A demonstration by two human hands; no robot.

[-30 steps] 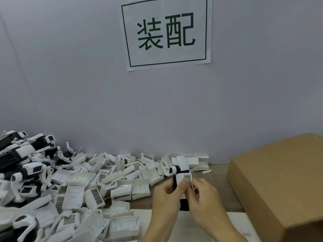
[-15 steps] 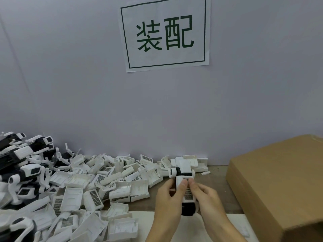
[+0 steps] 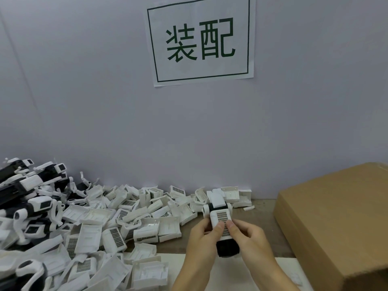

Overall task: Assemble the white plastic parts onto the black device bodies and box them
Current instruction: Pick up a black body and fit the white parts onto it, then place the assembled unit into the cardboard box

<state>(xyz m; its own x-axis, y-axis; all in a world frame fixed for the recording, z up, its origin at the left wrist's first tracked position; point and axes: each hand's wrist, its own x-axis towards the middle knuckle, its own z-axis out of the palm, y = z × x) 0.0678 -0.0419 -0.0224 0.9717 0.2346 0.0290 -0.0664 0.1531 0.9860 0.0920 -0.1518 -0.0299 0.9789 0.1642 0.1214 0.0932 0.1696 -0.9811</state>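
Head view shows 2 bare hands holding 1 black device body [image 3: 227,247] between them, above the brown table [image 3: 262,217] and just in front of the heap of loose white plastic parts [image 3: 130,211]. The left hand [image 3: 202,238] has its fingers curled round the left side of the device, its thumb pressing on the white plastic part [image 3: 220,217] that sits on top of the body. The right hand [image 3: 249,236] curls round the right side, thumb tip lying on the same white part beside the left thumb, so both thumbs meet on its gridded face. The white part covers the far portion of the black body, with a dark grid patch on its upper face and round white ends at its far edge; the near end of the body shows bare black below the thumbs. Left of the held device, the loose white parts spread along the grey wall [image 3: 105,112], many showing the same grid patch. Further left of the device lies a stack of black and white assembled units [image 3: 31,185]. Right of the device sits a brown cardboard box [image 3: 336,217], apart from the hands. Above the device, on the wall, hangs a white paper sign [image 3: 200,38] with 2 dark green characters inside a frame.
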